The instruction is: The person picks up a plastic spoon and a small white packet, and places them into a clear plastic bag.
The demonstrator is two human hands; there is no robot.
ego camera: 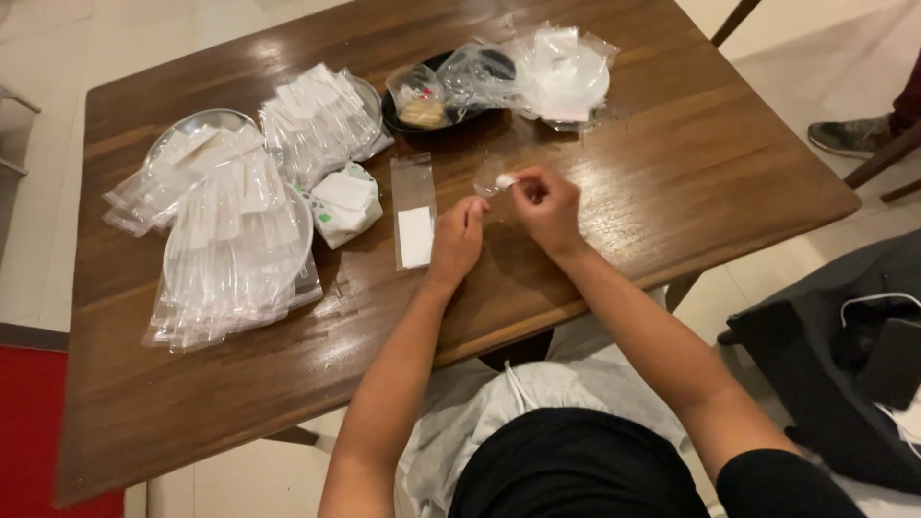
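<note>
My right hand [547,206] pinches a small white item [505,180] at the mouth of a clear plastic sleeve [491,187] above the wooden table [691,163]. My left hand [458,240] holds the same sleeve from its left side, fingers curled. Just left of that hand lies another clear sleeve with a white card [414,213] flat on the table.
Metal plates [197,123] heaped with filled clear sleeves [230,249] cover the table's left. A small white packet [345,201] lies beside them. A black bowl [451,96] with bags and a white lid stands at the back. A black bag [835,355] sits on the floor at right; someone's shoe [849,134] shows beyond.
</note>
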